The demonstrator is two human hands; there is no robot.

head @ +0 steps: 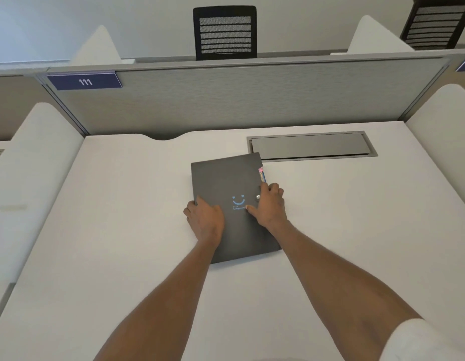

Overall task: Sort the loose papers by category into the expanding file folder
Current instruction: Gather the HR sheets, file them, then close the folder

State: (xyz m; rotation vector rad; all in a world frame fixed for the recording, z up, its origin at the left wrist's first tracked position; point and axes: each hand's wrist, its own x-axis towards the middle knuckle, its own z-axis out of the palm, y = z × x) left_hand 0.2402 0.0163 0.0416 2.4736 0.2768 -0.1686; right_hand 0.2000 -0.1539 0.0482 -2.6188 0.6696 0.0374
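**Operator:** Where is the expanding file folder (221, 178) lying?

**Technician:** It is lying closed on the desk (109, 204). Its long axis is running away from the person, and its snap button (258, 196) is sitting by the right edge.

**Operator:** Which hand is nearer?

**Technician:** The right hand (269, 204) is gripping that edge beside the snap, fingers curling over it. The left hand (205, 217) is clasping the opposite edge, apparently steadying it.

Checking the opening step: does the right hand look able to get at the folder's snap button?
Probably yes. The right hand grips the folder at its edge, right beside the snap button, which shows uncovered; nothing stands between them.
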